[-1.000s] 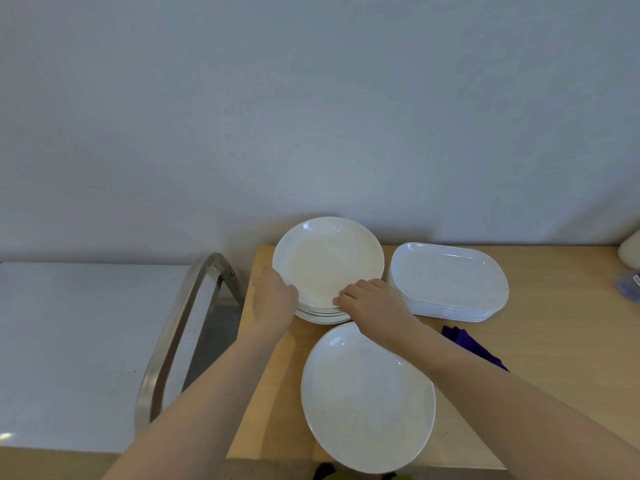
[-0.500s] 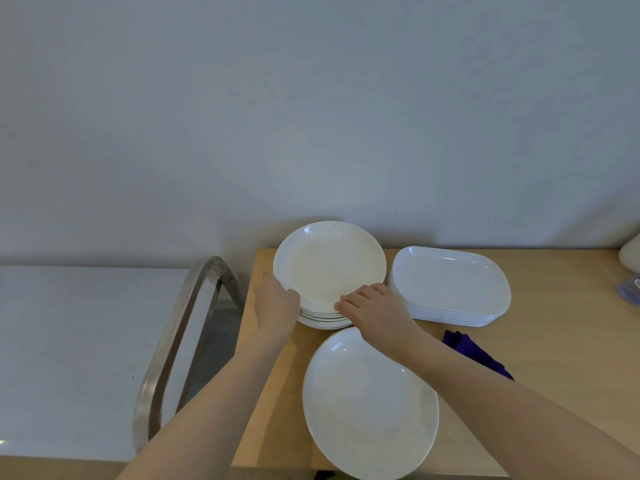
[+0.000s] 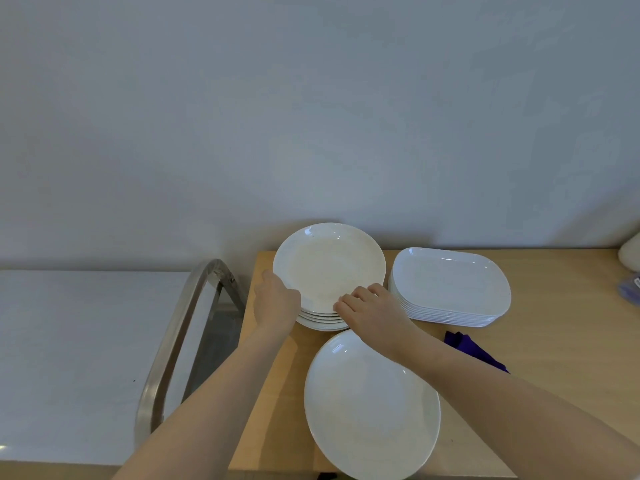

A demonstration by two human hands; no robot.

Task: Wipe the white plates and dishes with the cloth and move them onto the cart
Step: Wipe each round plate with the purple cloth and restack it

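Both hands are at the stack of round white ceramic plates (image 3: 329, 271) at the far left of the light wooden table (image 3: 554, 341). The left hand (image 3: 275, 303) curls round the top plate's left rim; the right hand (image 3: 372, 311) grips its near rim with bent fingers — the top plate sits tilted above the rest. A single large round white plate (image 3: 372, 407) lies nearer, at the table's near edge. Right of the stack rests a pile of white oblong dishes (image 3: 450, 287). A dark purple cloth (image 3: 474, 349) lies behind the right forearm. The steel-handled cart (image 3: 183, 341) stands to the left — its white top carries no plates.
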